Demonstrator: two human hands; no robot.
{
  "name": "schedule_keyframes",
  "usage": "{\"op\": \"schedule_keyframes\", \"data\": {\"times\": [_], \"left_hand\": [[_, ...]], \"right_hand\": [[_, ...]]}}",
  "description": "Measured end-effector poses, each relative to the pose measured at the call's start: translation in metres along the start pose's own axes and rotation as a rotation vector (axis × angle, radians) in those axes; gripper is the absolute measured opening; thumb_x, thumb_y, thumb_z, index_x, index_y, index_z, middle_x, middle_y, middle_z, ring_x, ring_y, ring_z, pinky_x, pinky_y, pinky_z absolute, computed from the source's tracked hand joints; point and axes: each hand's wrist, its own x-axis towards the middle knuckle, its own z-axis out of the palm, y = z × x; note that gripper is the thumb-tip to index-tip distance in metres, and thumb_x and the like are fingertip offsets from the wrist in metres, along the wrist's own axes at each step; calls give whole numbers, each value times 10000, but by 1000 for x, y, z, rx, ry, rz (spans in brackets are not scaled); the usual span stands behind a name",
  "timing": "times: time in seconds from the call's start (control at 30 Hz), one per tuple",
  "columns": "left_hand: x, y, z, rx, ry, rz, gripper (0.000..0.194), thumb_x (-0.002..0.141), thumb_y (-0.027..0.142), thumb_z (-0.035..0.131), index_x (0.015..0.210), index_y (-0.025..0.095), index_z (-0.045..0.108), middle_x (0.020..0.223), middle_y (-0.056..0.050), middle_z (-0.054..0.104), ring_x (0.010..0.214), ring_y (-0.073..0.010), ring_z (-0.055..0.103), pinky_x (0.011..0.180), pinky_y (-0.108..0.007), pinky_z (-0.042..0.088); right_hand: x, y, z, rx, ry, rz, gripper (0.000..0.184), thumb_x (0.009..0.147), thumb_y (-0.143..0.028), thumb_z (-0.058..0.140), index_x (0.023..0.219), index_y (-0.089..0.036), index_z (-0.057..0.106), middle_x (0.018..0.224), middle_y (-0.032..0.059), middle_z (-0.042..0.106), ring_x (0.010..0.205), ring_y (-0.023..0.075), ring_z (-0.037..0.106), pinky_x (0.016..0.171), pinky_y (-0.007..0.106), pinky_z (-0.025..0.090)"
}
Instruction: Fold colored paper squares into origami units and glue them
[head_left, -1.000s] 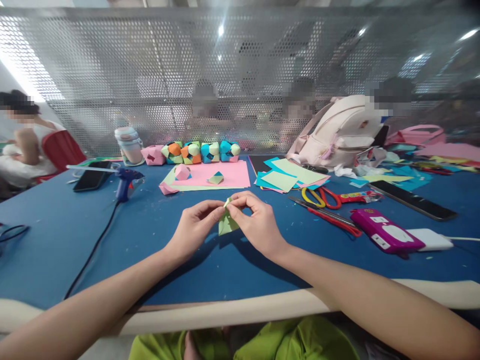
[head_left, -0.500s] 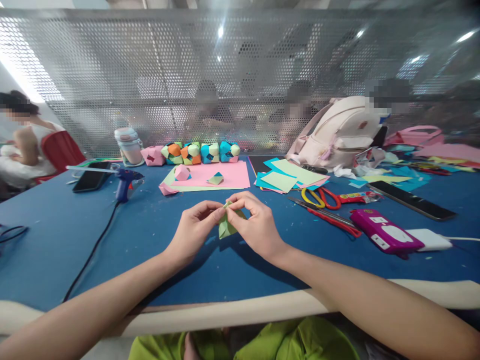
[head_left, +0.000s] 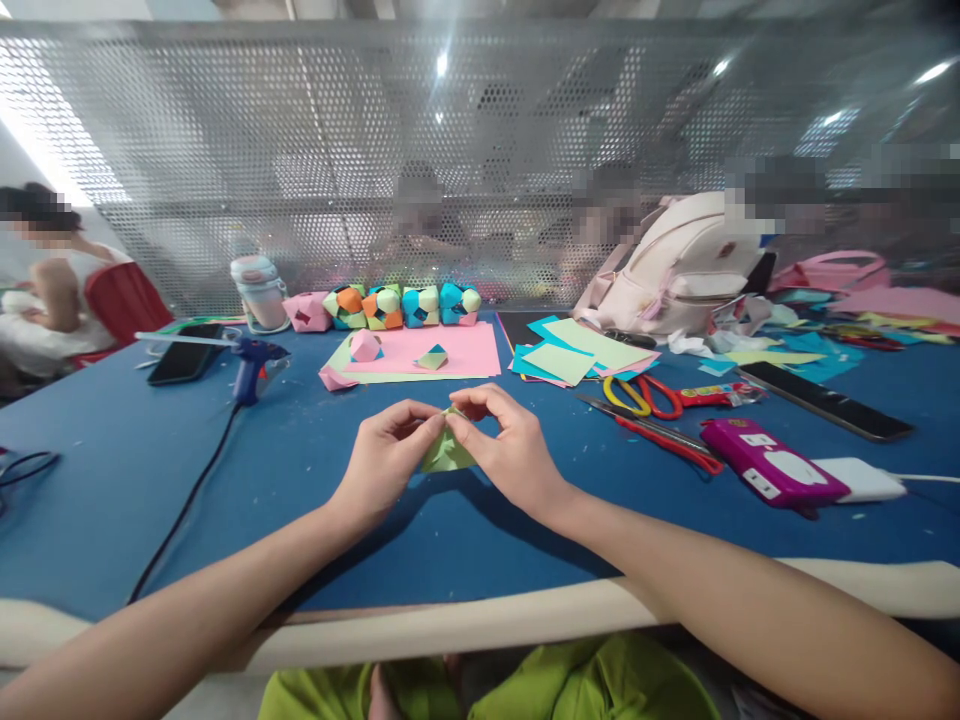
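Observation:
A small light-green sheet of folded paper (head_left: 448, 452) is held above the blue table (head_left: 315, 560). My left hand (head_left: 386, 455) pinches its upper left part between thumb and fingers. From the other side, my right hand (head_left: 514, 450) grips it near the top, the two thumbs almost meeting. Part of the paper is hidden behind the fingers. Beyond my hands, a pink folded piece (head_left: 366, 346) and a green-and-blue folded piece (head_left: 432, 357) rest on a pink sheet (head_left: 472, 345).
Several folded paper balls (head_left: 382, 307) line the back. At left are a blue glue gun (head_left: 247, 370), a phone (head_left: 184, 355) and a cup (head_left: 259, 290). Rightward lie paper sheets (head_left: 562, 362), scissors (head_left: 660, 430), a purple power bank (head_left: 772, 465), another phone (head_left: 829, 400) and a backpack (head_left: 690, 270).
The green paper has turned in my fingers; its lower part now spreads wider and further left. Both hands stay in nearly the same place, fingertips slightly shifted.

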Motion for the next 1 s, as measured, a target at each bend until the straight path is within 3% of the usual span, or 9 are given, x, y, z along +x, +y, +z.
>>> {"op": "schedule_keyframes", "data": {"times": [0.3, 0.67, 1.0], "left_hand": [[1, 2, 0, -47, 21, -35, 273, 685, 398, 703, 738, 130, 691, 675, -16, 640, 616, -114, 496, 574, -221, 393], [3, -2, 0, -161, -35, -87, 304, 717, 427, 703, 788, 133, 729, 608, 13, 577, 546, -86, 415, 531, -219, 348], [4, -1, 0, -105, -22, -78, 330, 689, 449, 726, 763, 126, 725, 606, 10, 592, 552, -91, 426, 536, -221, 351]], "right_hand": [[1, 0, -2, 18, -38, 20, 176, 873, -237, 531, 863, -171, 694, 848, 43, 673, 795, 140, 626, 721, 256, 506], [1, 3, -3, 51, -46, 55, 216, 871, -272, 552, 894, -183, 747, 849, 51, 681, 791, 140, 639, 677, 236, 512], [2, 4, -2, 37, -18, 69, 190, 849, -260, 577, 842, -170, 744, 807, 48, 690, 737, 139, 639, 661, 238, 504]]}}
